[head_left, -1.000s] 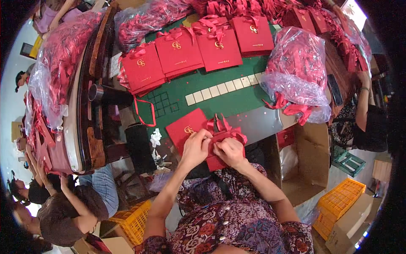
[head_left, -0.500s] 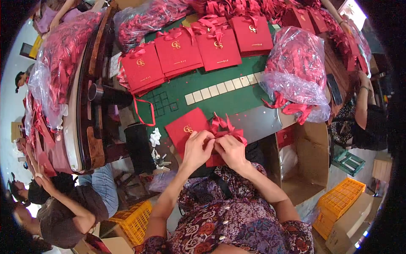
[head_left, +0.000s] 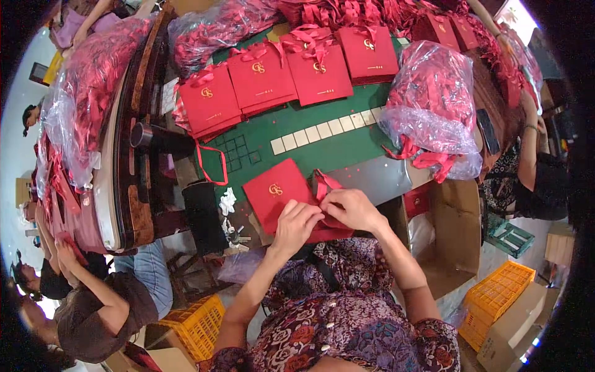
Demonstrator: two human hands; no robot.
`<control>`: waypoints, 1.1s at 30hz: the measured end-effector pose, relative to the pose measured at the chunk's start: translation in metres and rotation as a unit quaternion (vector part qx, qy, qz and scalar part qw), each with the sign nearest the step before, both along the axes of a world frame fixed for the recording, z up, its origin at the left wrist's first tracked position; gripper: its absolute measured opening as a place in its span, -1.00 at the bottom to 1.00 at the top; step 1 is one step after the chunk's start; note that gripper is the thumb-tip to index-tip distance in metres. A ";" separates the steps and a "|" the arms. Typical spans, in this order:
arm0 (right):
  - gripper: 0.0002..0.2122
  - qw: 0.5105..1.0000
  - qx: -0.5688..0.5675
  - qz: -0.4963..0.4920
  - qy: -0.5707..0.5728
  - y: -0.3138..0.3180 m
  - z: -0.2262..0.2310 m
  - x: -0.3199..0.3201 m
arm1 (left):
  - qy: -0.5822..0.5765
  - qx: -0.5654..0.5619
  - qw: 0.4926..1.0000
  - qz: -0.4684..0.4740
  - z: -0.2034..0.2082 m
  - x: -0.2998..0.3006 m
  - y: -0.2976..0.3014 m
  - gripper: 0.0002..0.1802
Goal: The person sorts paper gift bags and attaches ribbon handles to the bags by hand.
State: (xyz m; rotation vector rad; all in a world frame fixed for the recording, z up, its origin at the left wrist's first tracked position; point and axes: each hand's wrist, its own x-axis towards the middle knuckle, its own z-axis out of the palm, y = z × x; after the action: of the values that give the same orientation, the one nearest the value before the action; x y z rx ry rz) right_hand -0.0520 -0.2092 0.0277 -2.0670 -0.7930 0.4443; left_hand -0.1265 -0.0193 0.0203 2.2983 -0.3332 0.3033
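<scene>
A red paper gift bag [head_left: 274, 193] with a gold emblem lies at the near edge of the green table, turned at a slant. Over its right side my left hand [head_left: 295, 228] and my right hand [head_left: 352, 209] meet, fingertips pinched close together. A red ribbon [head_left: 326, 181] sticks up beside my right hand, and its lower part runs in between my fingers. My right fingers are closed on this ribbon. My left fingers are pinched too, but what lies in them is hidden.
Stacks of red gift bags [head_left: 263, 77] with ribbon handles line the table's far side. A plastic sack of red ribbons [head_left: 431, 93] sits at the right. At the left are a dark cup [head_left: 158, 137] and keys [head_left: 235, 235]. An open carton [head_left: 452, 242] stands right; co-workers sit on both sides.
Both hands have shifted slightly, my left hand lower and my right hand a little right and down. The ribbon loops, spread wide before, are now gathered nearer my right fingers.
</scene>
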 end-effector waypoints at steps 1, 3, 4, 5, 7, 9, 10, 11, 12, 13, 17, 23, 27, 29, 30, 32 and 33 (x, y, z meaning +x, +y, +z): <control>-0.86 0.999 0.005 0.027 0.028 -0.002 -0.003 0.005 | 0.000 0.000 1.000 0.000 0.000 0.000 0.001 -0.84; -0.84 0.998 0.029 0.024 0.056 -0.003 0.001 0.011 | -0.037 -0.001 0.999 -0.031 -0.002 0.001 0.002 -0.86; -0.82 0.996 -0.007 0.028 0.080 -0.002 0.003 0.013 | -0.038 -0.001 0.999 -0.032 -0.002 0.001 0.000 -0.86; -0.80 0.993 -0.044 0.032 0.105 -0.001 0.005 0.016 | -0.042 -0.007 0.998 -0.040 -0.001 0.001 -0.001 -0.87; -0.80 0.990 -0.071 0.028 0.117 0.002 0.001 0.018 | -0.043 0.005 0.998 -0.052 -0.002 0.002 -0.002 -0.85; -0.80 0.983 -0.058 0.012 0.174 0.004 0.000 0.019 | -0.036 0.002 0.998 -0.050 -0.002 0.002 -0.001 -0.84; -0.81 0.984 -0.015 -0.002 0.175 0.003 -0.012 0.017 | -0.029 -0.001 0.998 -0.047 -0.002 0.002 0.000 -0.84; -0.81 0.984 -0.016 -0.002 0.175 0.004 -0.014 0.014 | -0.028 -0.001 0.998 -0.047 0.000 0.003 -0.001 -0.84; -0.82 0.987 0.005 -0.039 0.158 0.007 -0.015 0.011 | -0.009 -0.019 1.000 -0.022 0.002 0.003 -0.002 -0.83; -0.83 0.987 0.026 -0.077 0.140 0.010 -0.017 0.009 | 0.011 -0.038 0.999 0.003 0.004 0.005 -0.002 -0.82; -0.84 0.956 0.146 -0.167 0.193 0.017 -0.025 0.014 | 0.091 -0.071 0.992 0.057 -0.002 0.006 -0.004 -0.74; -0.85 0.972 0.141 -0.173 0.069 0.010 -0.021 0.015 | 0.143 -0.044 0.983 0.108 -0.008 0.016 -0.006 -0.76; -0.87 0.960 0.086 -0.240 0.116 -0.004 -0.009 0.018 | 0.152 -0.028 0.982 0.110 -0.016 0.019 -0.004 -0.79; -0.88 0.970 0.038 -0.216 0.100 -0.005 -0.004 0.018 | 0.148 -0.027 0.982 0.112 -0.014 0.020 -0.004 -0.81; -0.84 0.978 0.010 -0.197 0.070 -0.005 -0.012 0.017 | 0.148 -0.028 0.982 0.112 -0.015 0.021 -0.005 -0.81; -0.79 0.986 -0.036 -0.149 0.061 -0.004 -0.015 0.016 | 0.091 -0.032 0.988 0.120 -0.015 0.022 -0.008 -0.82; -0.76 0.987 -0.052 -0.134 0.077 -0.002 -0.014 0.015 | 0.094 -0.010 0.989 0.116 -0.012 0.023 -0.009 -0.83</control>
State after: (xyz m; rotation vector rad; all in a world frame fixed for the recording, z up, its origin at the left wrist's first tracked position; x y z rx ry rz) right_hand -0.0371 -0.2109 0.0133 -2.1681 -0.3995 0.4962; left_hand -0.1036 -0.0282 0.0083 2.3256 0.0331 0.2019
